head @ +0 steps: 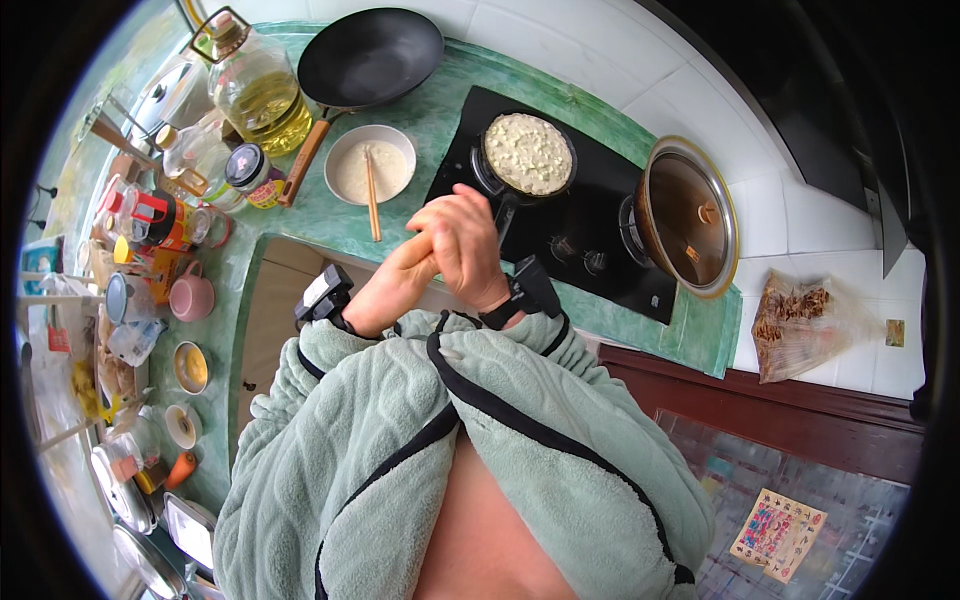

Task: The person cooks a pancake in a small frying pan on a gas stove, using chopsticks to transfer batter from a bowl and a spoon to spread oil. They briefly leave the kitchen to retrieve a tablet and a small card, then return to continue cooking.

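Note:
My left hand [403, 271] and my right hand [466, 241] are pressed together in front of my chest, near the counter's edge. The fingers of my right hand fold over my left hand, whose fingers are mostly hidden; no object shows in either. Just beyond them, a black frying pan [527, 153] filled with a pale, lumpy batter sits on the left burner. Its handle [505, 217] points towards me, partly behind my right hand. To the left stands a white bowl [339, 189] of pale batter, with wooden chopsticks [373, 202] resting in it.
A lidded pot [686, 217] stands on the right of the black gas cooktop [600, 259]. A black wok [371, 56], its wooden handle [306, 163] towards me, and an oil jug [262, 97] are at the back left. Jars, bottles and a pink mug [192, 294] crowd the left counter.

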Demonstrator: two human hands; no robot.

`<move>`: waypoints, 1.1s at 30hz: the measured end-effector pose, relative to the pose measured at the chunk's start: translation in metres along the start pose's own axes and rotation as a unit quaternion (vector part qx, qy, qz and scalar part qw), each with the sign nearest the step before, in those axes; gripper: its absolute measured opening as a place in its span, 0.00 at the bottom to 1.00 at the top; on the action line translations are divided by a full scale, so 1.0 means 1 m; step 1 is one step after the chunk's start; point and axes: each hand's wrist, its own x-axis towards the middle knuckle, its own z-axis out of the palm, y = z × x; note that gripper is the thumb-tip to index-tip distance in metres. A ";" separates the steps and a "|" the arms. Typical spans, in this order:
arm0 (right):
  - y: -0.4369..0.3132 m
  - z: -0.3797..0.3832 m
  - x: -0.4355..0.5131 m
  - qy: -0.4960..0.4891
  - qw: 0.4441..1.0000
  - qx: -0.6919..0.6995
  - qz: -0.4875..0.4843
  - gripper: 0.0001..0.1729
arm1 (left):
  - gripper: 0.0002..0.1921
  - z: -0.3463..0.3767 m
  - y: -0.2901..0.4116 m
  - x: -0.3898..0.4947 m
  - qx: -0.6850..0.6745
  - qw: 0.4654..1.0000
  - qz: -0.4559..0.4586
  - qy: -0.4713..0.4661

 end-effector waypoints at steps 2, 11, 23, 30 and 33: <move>0.014 -0.013 -0.006 0.021 0.998 -0.024 0.045 0.17 | 0.21 0.007 0.010 0.007 -0.160 0.987 -0.019 0.006; 0.004 -0.031 -0.013 0.078 0.994 -0.068 0.029 0.18 | 0.30 0.034 0.004 0.041 -0.295 0.950 -0.076 0.060; -0.020 0.002 -0.035 -0.034 0.996 0.082 -0.018 0.30 | 0.12 0.028 -0.007 0.041 -0.382 0.902 0.025 0.200; -0.039 0.026 -0.026 -0.060 0.988 0.136 -0.038 0.29 | 0.23 -0.018 -0.026 0.032 -0.527 0.843 0.082 0.064; -0.023 0.038 -0.023 -0.049 0.983 0.177 -0.006 0.23 | 0.32 -0.009 -0.025 0.030 -0.519 0.846 0.050 0.113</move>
